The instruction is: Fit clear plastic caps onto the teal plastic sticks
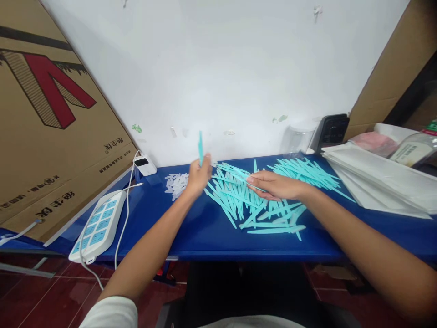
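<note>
My left hand (200, 173) is closed around a slim teal plastic stick (200, 146), shaped like an eyebrow razor, which points upward and is slightly blurred. Over the middle pile of teal sticks (235, 200), my right hand (273, 184) pinches at least one similar stick; the exact number is hidden by the fingers. Several sticks in this pile have paler, whitish ends. Just left of my left hand lies a heap of small translucent caps or sleeves (176, 184). A second teal pile (303, 172) lies beyond my right hand, near the wall.
On the left of the blue table (150, 228) are a white power strip (99, 225), cables and a small white device (145, 165). A cardboard box (51, 114) stands beside it. White bags (375, 177), a clear cup (300, 139) and a bottle (416, 146) occupy the right.
</note>
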Motion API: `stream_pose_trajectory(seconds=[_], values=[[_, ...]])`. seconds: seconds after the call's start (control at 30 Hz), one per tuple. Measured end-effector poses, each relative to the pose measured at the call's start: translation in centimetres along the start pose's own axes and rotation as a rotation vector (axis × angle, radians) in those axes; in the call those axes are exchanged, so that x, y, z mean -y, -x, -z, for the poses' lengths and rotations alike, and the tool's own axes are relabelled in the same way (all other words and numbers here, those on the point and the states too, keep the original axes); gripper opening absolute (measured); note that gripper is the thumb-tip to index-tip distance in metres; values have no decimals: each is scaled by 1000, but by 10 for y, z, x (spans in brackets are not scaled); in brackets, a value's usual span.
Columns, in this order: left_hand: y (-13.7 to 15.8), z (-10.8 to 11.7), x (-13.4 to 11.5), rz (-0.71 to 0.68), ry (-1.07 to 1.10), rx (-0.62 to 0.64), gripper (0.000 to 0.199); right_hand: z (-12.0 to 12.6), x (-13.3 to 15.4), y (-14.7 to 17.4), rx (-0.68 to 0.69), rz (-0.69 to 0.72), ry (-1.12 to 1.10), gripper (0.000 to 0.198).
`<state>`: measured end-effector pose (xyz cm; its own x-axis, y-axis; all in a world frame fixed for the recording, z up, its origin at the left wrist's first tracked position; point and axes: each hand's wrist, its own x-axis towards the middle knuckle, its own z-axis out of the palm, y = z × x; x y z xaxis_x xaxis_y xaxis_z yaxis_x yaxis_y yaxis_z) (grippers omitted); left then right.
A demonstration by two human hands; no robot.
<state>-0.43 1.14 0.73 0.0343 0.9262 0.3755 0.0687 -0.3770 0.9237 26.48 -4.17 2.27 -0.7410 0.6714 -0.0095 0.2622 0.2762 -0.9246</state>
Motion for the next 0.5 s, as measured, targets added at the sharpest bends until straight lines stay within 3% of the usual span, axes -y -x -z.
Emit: stream_pose_trajectory(seconds=[0.1, 0.2, 0.27, 0.33, 0.4, 0.5], values=[[-21, 37, -8, -133, -270, -169, 57, 20, -5, 8, -147, -99, 145, 54], [-30, 67, -12, -211, -864, -75, 51, 48, -18, 16, -336, -211, 474, 53], [-31, 79, -12, -125, -1213, 55, 45, 68, -31, 23, -440, -298, 703, 49], [-32, 88, -9, 15, -1431, 157, 44, 86, -42, 32, -484, -474, 828, 42], [-34, 96, -8, 138, -1534, 216, 48, 100, -51, 41, -528, -634, 918, 38], [-37, 107, -9, 278, -1574, 243, 56, 111, -58, 52, -597, -752, 973, 37]])
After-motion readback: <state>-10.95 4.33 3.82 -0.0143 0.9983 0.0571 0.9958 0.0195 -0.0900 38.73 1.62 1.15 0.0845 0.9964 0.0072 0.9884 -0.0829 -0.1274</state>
